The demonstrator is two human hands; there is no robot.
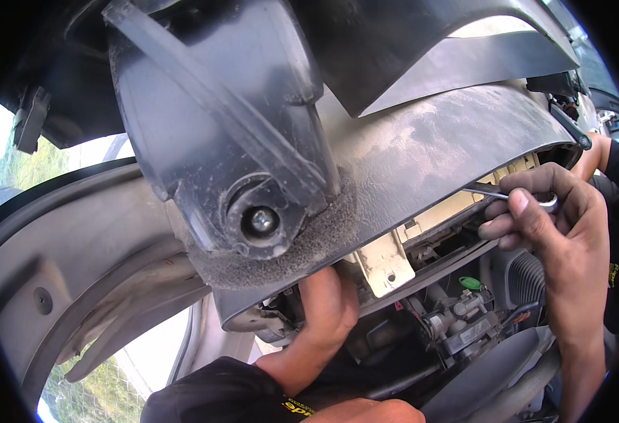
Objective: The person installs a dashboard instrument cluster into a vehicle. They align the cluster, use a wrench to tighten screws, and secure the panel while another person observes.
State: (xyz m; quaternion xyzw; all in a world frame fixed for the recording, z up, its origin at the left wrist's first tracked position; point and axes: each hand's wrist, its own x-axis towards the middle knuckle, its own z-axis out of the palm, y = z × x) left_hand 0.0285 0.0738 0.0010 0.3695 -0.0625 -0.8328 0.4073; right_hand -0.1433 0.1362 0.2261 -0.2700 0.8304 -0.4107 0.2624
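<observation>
My right hand (560, 218) is closed on a metal wrench (487, 189), pinched between thumb and fingers. Its ring end shows behind the thumb, and the shaft points left under the lower edge of the grey dashboard (436, 155). A cream plastic panel (387, 264) with a screw-hole tab is exposed below that edge. Toward the lower left, my left hand (329, 296) reaches up behind the dashboard edge. Its fingers are hidden there, so whether it holds anything does not show.
A black plastic housing (217, 127) with a recessed screw (261, 221) fills the upper left. Pedal linkage (464, 324) lies beneath the dashboard. At the far right, another person's arm (593, 154) reaches toward the dashboard's end. Grey door-frame trim (62, 275) curves along the left.
</observation>
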